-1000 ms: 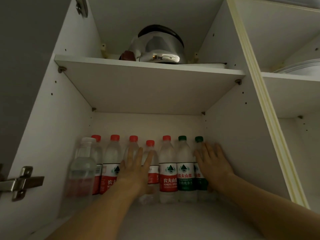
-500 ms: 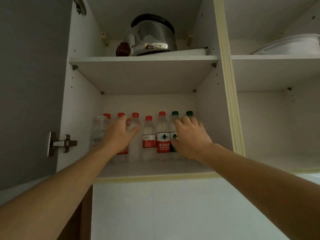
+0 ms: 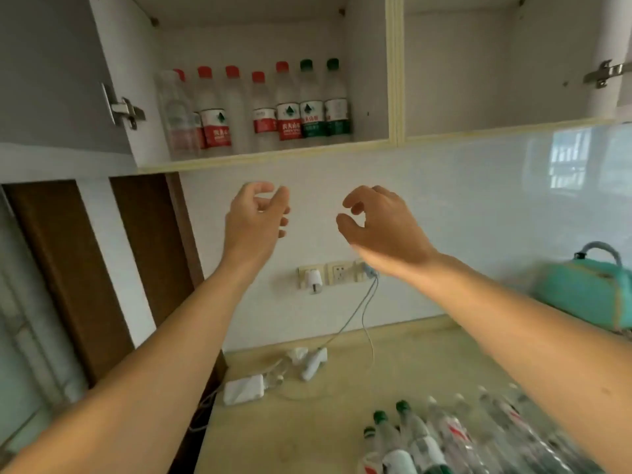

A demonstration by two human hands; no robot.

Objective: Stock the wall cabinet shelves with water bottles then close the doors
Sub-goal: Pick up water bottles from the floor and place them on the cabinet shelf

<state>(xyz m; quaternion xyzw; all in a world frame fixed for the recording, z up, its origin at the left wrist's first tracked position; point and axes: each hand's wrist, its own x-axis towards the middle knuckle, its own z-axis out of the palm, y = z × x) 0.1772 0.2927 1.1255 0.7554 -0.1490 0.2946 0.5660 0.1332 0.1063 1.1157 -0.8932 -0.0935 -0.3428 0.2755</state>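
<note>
A: Kitchen corner with a white backsplash, and a pale counter running along under it. The wall cabinet hangs above with its doors open.

B: Where are the bottles?

A: A row of bottles stands upright along the back of the left compartment's bottom shelf, most red-capped, the two at the right end green-capped. A clear one stands at the left end, a little in front of the row. The right compartment's shelf is beside it past the divider.

B: And the rest of the stock?

A: More bottles stand clustered on the counter at bottom right, blurred, a few with green caps.

B: Hands?

A: Both are raised in front of the backsplash, below the cabinet and well apart from the shelf. The left hand has a loose grip, fingers lightly curled around nothing. The right hand is the same, relaxed and holding nothing.

B: Anything else on the counter?

A: A white charger and a cable near the wall, below the sockets. A teal bag sits at the far right.
</note>
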